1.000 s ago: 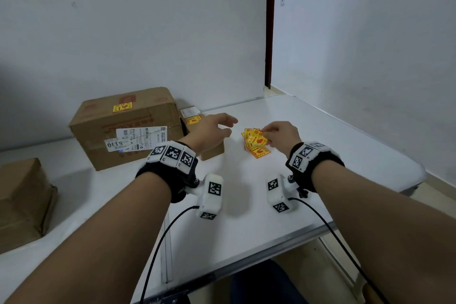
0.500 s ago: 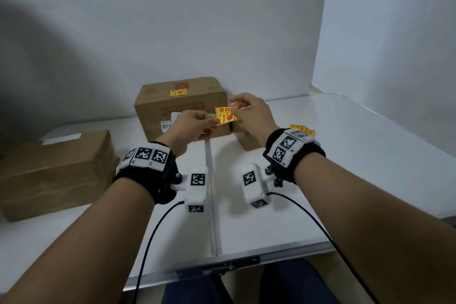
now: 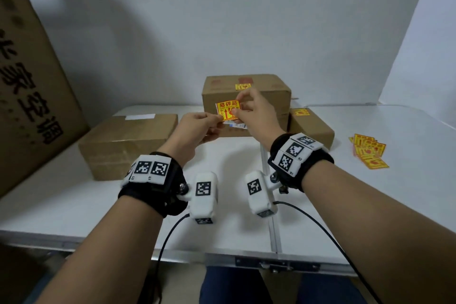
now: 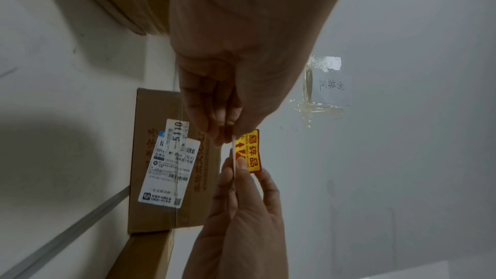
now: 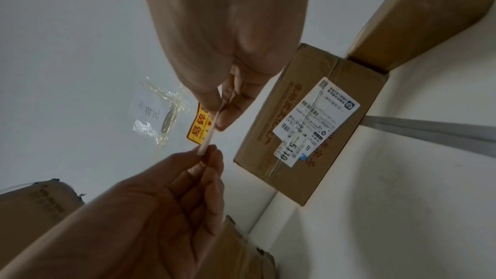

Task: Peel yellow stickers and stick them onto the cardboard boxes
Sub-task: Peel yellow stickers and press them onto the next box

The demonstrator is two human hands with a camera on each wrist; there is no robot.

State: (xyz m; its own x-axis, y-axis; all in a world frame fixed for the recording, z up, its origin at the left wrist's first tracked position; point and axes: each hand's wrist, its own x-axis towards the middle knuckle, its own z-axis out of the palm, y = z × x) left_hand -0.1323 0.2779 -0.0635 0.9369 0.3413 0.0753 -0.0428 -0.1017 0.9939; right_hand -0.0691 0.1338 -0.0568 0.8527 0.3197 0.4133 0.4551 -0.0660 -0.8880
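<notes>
Up between left hand (image 3: 195, 131) and right hand (image 3: 256, 111), pinched: yellow sticker (image 3: 227, 110)

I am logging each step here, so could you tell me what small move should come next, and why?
Probably pull the yellow fragile-warning sticker off its white backing strip: the right hand and left hand each pinch it, only partly separated.

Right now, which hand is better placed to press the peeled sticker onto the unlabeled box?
Right hand: it pinches the yellow sticker itself. The left hand holds only the white backing, though the unlabeled box sits on its side.
</notes>
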